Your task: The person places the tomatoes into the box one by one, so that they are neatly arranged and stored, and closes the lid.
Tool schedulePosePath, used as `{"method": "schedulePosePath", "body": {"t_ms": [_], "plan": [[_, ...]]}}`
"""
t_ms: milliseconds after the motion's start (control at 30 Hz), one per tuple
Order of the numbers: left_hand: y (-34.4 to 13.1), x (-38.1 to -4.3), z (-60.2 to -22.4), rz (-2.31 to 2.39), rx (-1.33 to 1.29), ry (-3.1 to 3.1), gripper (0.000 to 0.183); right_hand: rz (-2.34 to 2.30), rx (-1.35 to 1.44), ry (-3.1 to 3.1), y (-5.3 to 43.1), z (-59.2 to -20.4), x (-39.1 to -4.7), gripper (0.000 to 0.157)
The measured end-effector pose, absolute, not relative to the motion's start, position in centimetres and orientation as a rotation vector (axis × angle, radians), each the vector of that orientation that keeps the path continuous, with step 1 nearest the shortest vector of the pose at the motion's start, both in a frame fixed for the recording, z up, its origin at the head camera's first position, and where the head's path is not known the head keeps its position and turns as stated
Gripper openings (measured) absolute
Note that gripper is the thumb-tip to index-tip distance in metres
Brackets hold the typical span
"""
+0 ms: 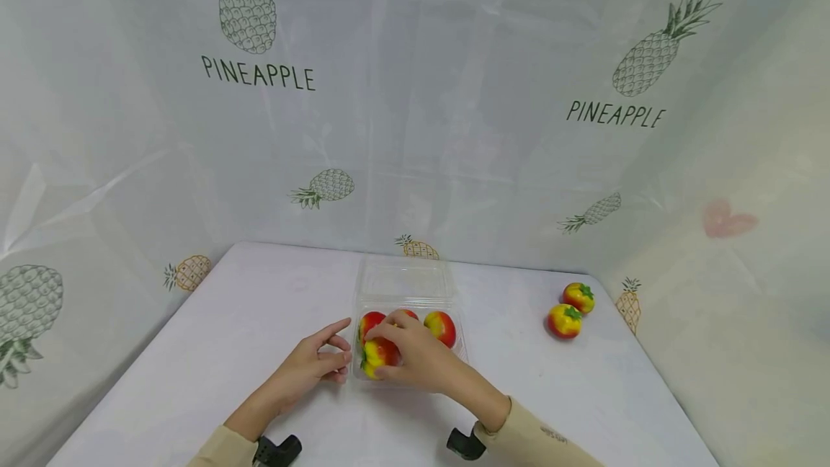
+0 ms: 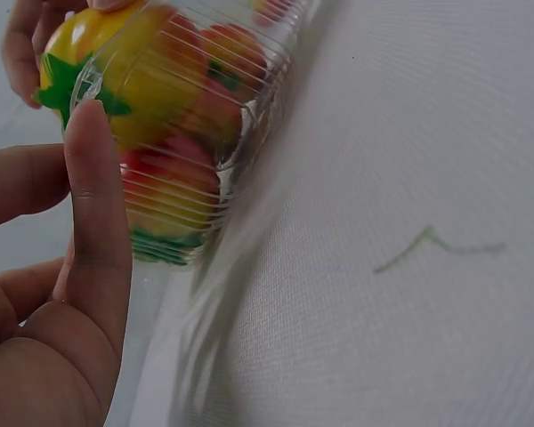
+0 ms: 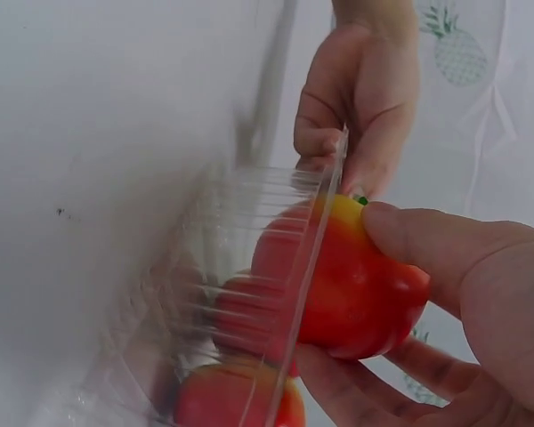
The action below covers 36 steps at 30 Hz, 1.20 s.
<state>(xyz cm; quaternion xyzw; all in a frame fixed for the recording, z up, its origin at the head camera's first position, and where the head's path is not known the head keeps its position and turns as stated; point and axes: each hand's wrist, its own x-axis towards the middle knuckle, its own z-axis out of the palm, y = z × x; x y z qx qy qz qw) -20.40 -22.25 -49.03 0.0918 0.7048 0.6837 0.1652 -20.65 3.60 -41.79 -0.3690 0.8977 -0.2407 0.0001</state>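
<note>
A clear plastic clamshell box (image 1: 462, 352) stands on the table, its lid (image 1: 403, 281) folded back. My right hand (image 1: 421, 355) grips a red-and-yellow bell pepper (image 1: 382, 355) between thumb and fingers at the box's near left part. In the right wrist view this pepper (image 3: 360, 298) overlaps the box's rim. Other peppers lie inside, including one at the right (image 1: 441, 328) and one at the back left (image 1: 371, 323); another is partly hidden by my right hand. My left hand (image 1: 308, 366) is at the box's left side, fingers loosely extended, one fingertip right at the rim.
Two more red-and-yellow peppers with green tops sit at the table's right, one farther back (image 1: 578, 297) and one nearer (image 1: 564, 321). A white curtain (image 1: 441, 128) with pineapple prints hangs behind the white table (image 1: 259, 308).
</note>
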Motion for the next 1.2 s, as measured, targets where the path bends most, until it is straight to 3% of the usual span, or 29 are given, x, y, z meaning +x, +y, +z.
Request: {"method": "schedulePosePath", "body": {"t_ms": [1200], "plan": [[-22.14, -20.32, -49.15, 1.942, 0.273, 2.031, 0.075, -0.638, -1.258, 2.773, 2.51, -42.45, -20.73, 0.04]]}}
